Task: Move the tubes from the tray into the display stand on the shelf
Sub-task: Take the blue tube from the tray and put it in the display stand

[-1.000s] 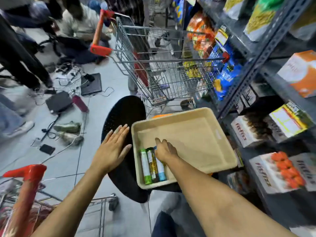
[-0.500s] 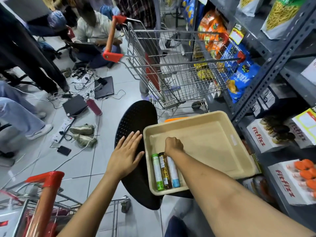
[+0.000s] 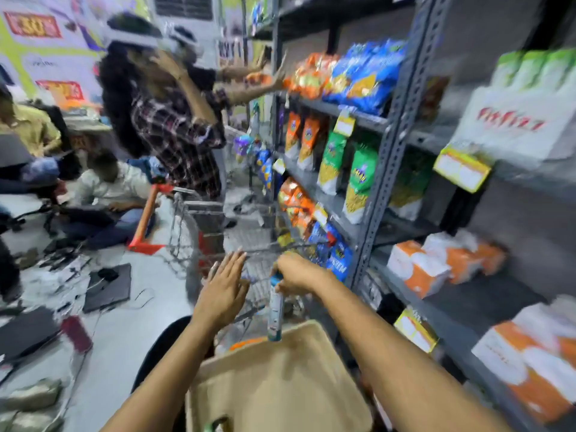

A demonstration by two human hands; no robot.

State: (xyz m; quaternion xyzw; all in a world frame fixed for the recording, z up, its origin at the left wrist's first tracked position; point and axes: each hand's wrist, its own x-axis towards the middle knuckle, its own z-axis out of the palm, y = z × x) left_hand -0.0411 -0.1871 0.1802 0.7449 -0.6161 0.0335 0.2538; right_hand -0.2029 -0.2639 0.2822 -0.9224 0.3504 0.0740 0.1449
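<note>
My right hand (image 3: 296,272) grips the top of a white and blue tube (image 3: 275,313), which hangs upright above the far rim of the beige tray (image 3: 280,378). My left hand (image 3: 224,288) is raised beside it with flat, spread fingers and holds nothing. The top of a green tube (image 3: 218,425) shows at the tray's near edge, at the bottom of the frame. White FitFizz display stands sit on the grey shelf at the right, one at the upper right (image 3: 514,126) and one with orange tubes (image 3: 530,369) lower down. The frame is blurred.
A wire shopping cart (image 3: 199,244) with a red handle stands just beyond my hands. A person in a plaid shirt (image 3: 174,126) reaches to the shelf of snack bags (image 3: 343,157). Other people sit on the floor at the left among laptops and cables. A black stool (image 3: 162,353) carries the tray.
My right hand has closed on the white and blue tube and lifted it out of the tray. The view has swung up from the tray toward the shelf. My left hand has risen off the stool.
</note>
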